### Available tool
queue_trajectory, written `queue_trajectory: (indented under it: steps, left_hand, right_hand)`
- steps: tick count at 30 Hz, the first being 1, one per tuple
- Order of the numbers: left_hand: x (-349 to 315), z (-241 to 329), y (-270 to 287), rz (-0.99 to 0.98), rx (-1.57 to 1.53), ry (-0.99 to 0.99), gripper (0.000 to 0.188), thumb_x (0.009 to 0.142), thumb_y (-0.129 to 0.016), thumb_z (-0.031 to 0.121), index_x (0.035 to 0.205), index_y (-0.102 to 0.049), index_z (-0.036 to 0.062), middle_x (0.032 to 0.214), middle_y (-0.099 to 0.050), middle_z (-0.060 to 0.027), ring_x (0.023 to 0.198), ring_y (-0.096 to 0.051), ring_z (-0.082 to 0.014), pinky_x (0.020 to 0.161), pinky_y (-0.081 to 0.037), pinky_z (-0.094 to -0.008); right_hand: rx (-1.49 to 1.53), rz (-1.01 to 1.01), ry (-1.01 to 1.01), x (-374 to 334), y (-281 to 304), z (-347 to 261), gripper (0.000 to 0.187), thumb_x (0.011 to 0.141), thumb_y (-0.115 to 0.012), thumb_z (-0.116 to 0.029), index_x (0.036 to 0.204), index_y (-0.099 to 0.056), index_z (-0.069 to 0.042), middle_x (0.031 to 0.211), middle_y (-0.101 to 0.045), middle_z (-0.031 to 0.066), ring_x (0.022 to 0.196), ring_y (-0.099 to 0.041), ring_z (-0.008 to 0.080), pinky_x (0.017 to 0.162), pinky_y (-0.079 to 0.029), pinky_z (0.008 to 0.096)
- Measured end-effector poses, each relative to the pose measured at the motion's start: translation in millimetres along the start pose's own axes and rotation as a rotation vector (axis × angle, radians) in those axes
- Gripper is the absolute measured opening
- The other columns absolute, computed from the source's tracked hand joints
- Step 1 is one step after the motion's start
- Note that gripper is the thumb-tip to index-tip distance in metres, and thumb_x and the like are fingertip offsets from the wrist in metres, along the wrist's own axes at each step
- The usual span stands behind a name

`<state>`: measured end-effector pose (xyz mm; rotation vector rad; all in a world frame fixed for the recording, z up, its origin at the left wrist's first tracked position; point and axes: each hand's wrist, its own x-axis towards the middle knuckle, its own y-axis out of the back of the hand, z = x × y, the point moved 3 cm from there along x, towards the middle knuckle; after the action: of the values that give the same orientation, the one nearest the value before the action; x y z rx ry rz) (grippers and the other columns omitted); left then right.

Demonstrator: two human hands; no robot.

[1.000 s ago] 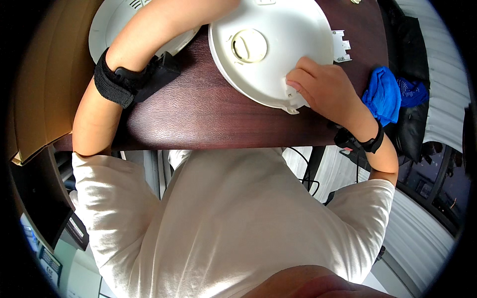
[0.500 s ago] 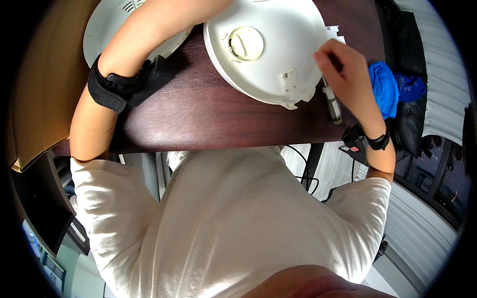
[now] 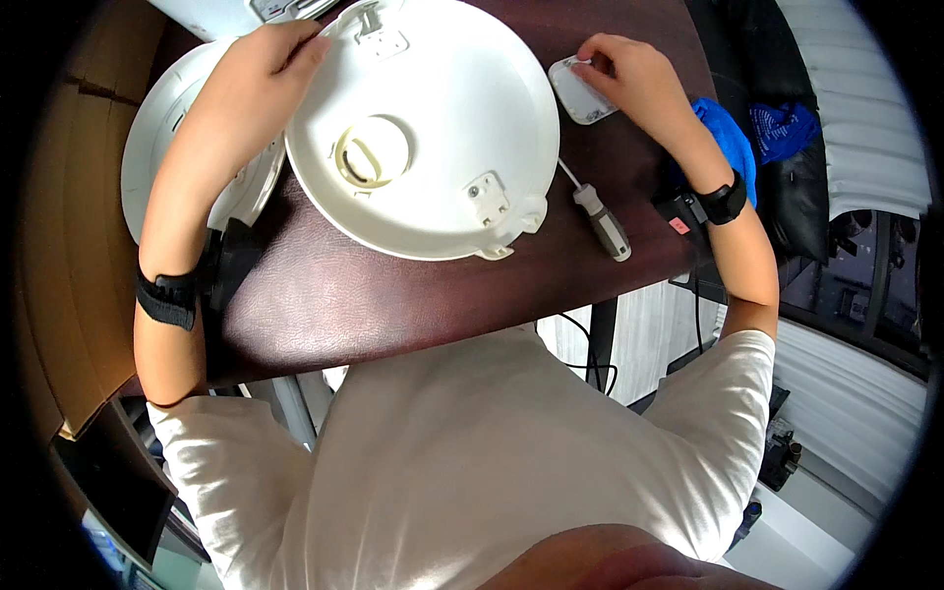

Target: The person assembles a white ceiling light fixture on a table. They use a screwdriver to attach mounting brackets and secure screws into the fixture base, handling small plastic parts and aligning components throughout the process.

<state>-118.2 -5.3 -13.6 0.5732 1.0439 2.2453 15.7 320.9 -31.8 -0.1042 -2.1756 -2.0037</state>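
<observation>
A large round white plastic cover (image 3: 442, 128) lies on the table with its hollow side up, showing a raised ring (image 3: 398, 147) and two small brackets. My left hand (image 3: 270, 74) is at the cover's upper left rim, its thumb and fingers closed on the edge. To the right of the cover, my right hand (image 3: 634, 79) reaches a small white dish (image 3: 587, 103) with tiny dark bits in it. Its thumb and fingertips come together over the dish; whatever is between them is too small to make out. A screwdriver (image 3: 603, 224) with a grey handle rests between the cover and my right wrist.
Under my left forearm sits a second round white part (image 3: 152, 152). A cardboard box (image 3: 93, 246) stands along the left side. Blue cloth (image 3: 728, 143) lies by my right forearm, near a black padded seat (image 3: 792, 206). A white object (image 3: 211, 15) is at the far left.
My left hand has drawn back from beyond the cover to its left rim. My right hand has gone from beside the cover's right edge to the small dish. The whole view has shifted.
</observation>
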Motion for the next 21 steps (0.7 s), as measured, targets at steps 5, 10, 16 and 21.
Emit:
queue_trajectory:
  steps: [5, 10, 16, 21]
  left_hand:
    - [-0.3, 3.8, -1.4, 0.056, 0.008, -0.023, 0.031, 0.099, -0.053, 0.022, 0.11, -0.064, -0.0048, 0.071, -0.062, -0.0187, 0.064, -0.06, -0.0265, 0.066, -0.048, -0.0364]
    - [-3.1, 7.8, -1.9, 0.069, 0.032, -0.033, 0.031, 0.099, -0.053, 0.021, 0.111, -0.064, -0.0045, 0.073, -0.063, -0.0215, 0.066, -0.062, -0.0288, 0.067, -0.048, -0.0371]
    - [1.2, 8.5, 0.8, -0.09, 0.081, 0.129, 0.038, 0.101, -0.055, 0.025, 0.123, -0.062, -0.0047, 0.103, -0.069, -0.0204, 0.096, -0.067, -0.0229, 0.086, -0.049, -0.0313]
    - [2.2, -13.4, -2.4, -0.045, 0.055, 0.051, 0.038, 0.101, -0.054, 0.025, 0.123, -0.061, -0.0052, 0.101, -0.069, -0.0214, 0.093, -0.067, -0.0241, 0.084, -0.049, -0.0327]
  right_hand:
    - [-0.072, -0.004, -0.061, 2.6, -7.0, -6.7, 0.016, 0.086, -0.069, -0.025, 0.091, -0.069, -0.009, 0.079, -0.068, 0.0089, 0.073, -0.066, 0.0262, 0.065, -0.052, 0.0376]
    - [-0.132, -0.026, -0.06, 7.4, -12.0, -8.7, 0.019, 0.09, -0.063, -0.026, 0.086, -0.069, -0.009, 0.08, -0.07, 0.0106, 0.074, -0.069, 0.0303, 0.064, -0.054, 0.04]
    - [0.242, -0.065, -0.122, 6.0, -4.7, 14.7, 0.016, 0.09, -0.065, -0.022, 0.093, -0.072, -0.008, 0.073, -0.069, 0.0073, 0.066, -0.066, 0.0198, 0.06, -0.051, 0.0332]
    - [1.034, -0.274, -0.524, -8.6, 13.1, -14.5, 0.02, 0.096, -0.061, -0.018, 0.102, -0.071, -0.002, 0.067, -0.055, -0.0026, 0.052, -0.045, 0.0049, 0.047, -0.031, 0.0215]
